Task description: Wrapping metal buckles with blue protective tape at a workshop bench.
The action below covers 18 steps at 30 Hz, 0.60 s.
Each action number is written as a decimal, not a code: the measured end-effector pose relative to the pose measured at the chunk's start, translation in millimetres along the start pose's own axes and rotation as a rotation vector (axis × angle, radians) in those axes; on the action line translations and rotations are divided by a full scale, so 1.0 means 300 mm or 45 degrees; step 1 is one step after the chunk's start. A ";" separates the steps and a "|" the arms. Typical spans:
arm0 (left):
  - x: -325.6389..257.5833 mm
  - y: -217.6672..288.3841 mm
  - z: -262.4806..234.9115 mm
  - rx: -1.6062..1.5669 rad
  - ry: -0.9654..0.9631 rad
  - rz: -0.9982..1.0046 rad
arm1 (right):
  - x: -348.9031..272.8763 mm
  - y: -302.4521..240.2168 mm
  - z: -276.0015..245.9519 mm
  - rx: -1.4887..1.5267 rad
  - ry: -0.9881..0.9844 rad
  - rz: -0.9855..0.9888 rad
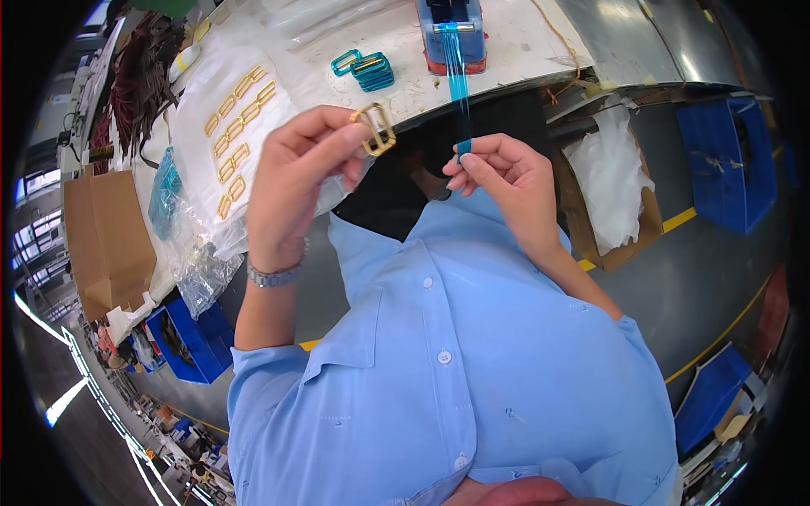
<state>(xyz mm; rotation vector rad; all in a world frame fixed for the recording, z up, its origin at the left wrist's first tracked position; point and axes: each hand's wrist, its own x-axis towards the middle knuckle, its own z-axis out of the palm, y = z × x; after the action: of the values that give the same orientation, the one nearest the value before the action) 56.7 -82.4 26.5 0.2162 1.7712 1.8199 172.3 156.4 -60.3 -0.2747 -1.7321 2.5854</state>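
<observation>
Between the thumb and fingers of my left hand (308, 164) is a gold slide buckle (375, 131) with a centre bar, raised at the table's front edge. My right hand (510, 173) pinches the free end of a clear blue tape strip (458, 84). That strip stretches, taut, down from a blue tape dispenser (453, 38) at the table's far side. Left of the dispenser lies a small stack of buckles wrapped in blue tape (371, 72). Farther left, gold buckles (240, 122) are laid out in several short rows on a white sheet.
The white sheet (198, 93) covers the table's left part, with crumpled clear plastic (202, 274) hanging off its edge. A cardboard box (110, 240) stands at the left. Blue bins (730, 164) and a carton with white plastic (612, 181) sit on the right.
</observation>
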 end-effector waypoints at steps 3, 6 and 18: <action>0.013 -0.034 0.143 -0.060 -0.110 -0.117 | -0.009 -0.003 0.000 0.019 -0.002 0.021; 0.042 -0.064 0.179 -0.035 -0.148 -0.109 | -0.014 -0.011 0.005 -0.005 0.013 0.022; 0.095 -0.071 0.213 0.113 -0.169 -0.082 | -0.014 -0.010 -0.013 -0.001 0.004 0.027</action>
<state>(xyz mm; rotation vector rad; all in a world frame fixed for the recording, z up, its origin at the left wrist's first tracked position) 71.4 -14.2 4.9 0.3042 1.7471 1.6457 176.9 160.6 -58.4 -0.2991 -1.7390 2.5971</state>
